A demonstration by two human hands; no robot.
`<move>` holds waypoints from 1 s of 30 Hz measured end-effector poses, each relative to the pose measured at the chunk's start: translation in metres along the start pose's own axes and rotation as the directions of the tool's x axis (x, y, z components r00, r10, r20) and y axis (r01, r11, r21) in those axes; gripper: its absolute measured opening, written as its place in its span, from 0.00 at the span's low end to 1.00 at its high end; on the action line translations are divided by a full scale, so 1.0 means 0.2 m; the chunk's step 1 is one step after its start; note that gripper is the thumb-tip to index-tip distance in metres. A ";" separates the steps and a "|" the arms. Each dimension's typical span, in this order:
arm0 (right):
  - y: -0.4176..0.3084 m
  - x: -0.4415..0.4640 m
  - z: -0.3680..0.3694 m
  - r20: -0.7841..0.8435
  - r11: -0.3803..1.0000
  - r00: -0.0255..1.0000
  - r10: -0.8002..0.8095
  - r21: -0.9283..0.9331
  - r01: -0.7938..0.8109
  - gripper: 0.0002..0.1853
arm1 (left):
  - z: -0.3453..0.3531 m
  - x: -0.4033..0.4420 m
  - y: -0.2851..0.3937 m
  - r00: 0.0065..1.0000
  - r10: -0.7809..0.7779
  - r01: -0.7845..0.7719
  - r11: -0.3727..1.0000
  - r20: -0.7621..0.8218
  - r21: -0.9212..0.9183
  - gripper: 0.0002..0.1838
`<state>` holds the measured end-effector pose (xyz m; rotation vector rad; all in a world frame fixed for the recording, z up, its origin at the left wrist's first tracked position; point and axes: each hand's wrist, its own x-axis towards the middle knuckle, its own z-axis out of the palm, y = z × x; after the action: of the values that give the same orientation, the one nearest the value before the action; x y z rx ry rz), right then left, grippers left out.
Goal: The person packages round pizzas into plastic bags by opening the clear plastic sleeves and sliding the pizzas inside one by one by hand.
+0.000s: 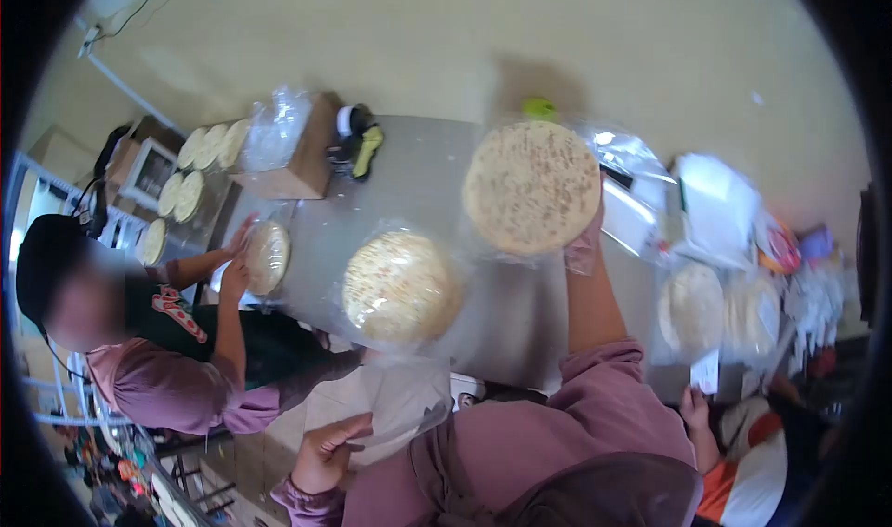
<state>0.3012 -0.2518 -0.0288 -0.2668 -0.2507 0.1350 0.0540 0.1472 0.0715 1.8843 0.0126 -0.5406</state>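
Note:
My right hand (583, 245) has hold of a round flat bread (531, 188) by its near right edge, and clear plastic shows around the bread's lower rim. Low in front of my body, my left hand (330, 448) pinches the edge of an open clear plastic bag (404, 399). Between the two hands, on the grey table (423, 155), lies a stack of round flat breads (400, 290) wrapped in clear plastic.
At the left a co-worker (186, 369) handles a bagged bread (268, 257). Beyond are a cardboard box (297, 164) and breads on a surface (214, 146). Bagged breads (692, 306) lie right, near another person's hand (695, 408) holding a white card (705, 374).

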 end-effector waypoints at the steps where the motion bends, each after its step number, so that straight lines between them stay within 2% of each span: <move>1: 0.03 -0.12 -0.03 -0.019 0.987 0.987 -0.157 0.017 0.157 0.32 | 0.01 0.01 -0.01 0.997 0.073 -0.073 0.997 0.032 0.004 0.34; 2: 0.03 -0.23 -0.02 -0.034 0.950 0.951 -0.308 0.037 0.309 0.35 | 0.02 0.03 0.00 0.994 0.091 -0.091 0.996 0.065 0.003 0.34; 3: 0.01 -0.35 -0.01 -0.032 0.943 0.943 -0.332 0.019 0.333 0.35 | 0.03 0.04 0.02 0.985 0.142 -0.148 0.988 0.098 0.054 0.34; 6: 0.00 -0.71 0.06 -0.141 0.939 0.931 -0.336 0.019 0.342 0.35 | 0.09 0.09 0.07 0.941 0.285 -0.319 0.929 0.185 0.190 0.33; 10: 0.06 -1.18 0.19 -0.293 0.929 0.894 -0.340 0.042 0.367 0.34 | 0.26 0.25 0.19 0.882 0.409 -0.460 0.855 0.233 0.239 0.32; 11: 0.05 -1.24 0.20 -0.295 0.922 0.885 -0.359 0.035 0.386 0.34 | 0.32 0.30 0.25 0.857 0.458 -0.511 0.813 0.236 0.278 0.31; 13: 0.00 -1.41 0.20 -0.302 0.926 0.886 -0.352 0.027 0.377 0.34 | 0.47 0.43 0.29 0.831 0.524 -0.556 0.795 0.188 0.244 0.30; 15: -0.03 -1.63 0.20 -0.312 0.932 0.889 -0.336 0.023 0.361 0.33 | 0.61 0.56 0.34 0.737 0.645 -0.675 0.682 0.201 0.281 0.31; 18: -0.09 -1.79 0.20 -0.327 0.942 0.893 -0.308 0.025 0.334 0.32 | 0.81 0.73 0.41 0.725 0.634 -0.688 0.654 0.268 0.314 0.31; 20: -0.10 -1.89 0.19 -0.338 0.946 0.894 -0.294 0.028 0.322 0.32 | 0.93 0.87 0.39 0.521 0.777 -0.818 0.336 0.353 0.467 0.31; 24: -0.06 -1.98 0.16 -0.379 0.952 0.887 -0.262 0.049 0.302 0.31 | 1.13 1.04 0.31 0.530 0.719 -0.827 0.321 0.450 0.461 0.31; 26: -0.04 -1.89 0.14 -0.405 0.956 0.885 -0.231 0.073 0.283 0.30 | 1.19 1.07 0.27 0.580 0.633 -0.802 0.332 0.513 0.497 0.32; 30: 0.15 -1.72 0.10 -0.427 0.964 0.892 -0.148 0.138 0.226 0.29 | 1.24 1.06 0.26 0.552 0.598 -0.829 0.313 0.582 0.464 0.33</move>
<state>-0.0374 -0.2753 -0.0957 -0.0797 0.1607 -0.0928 0.1683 -0.1456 -0.0289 2.2189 -1.4334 -0.1549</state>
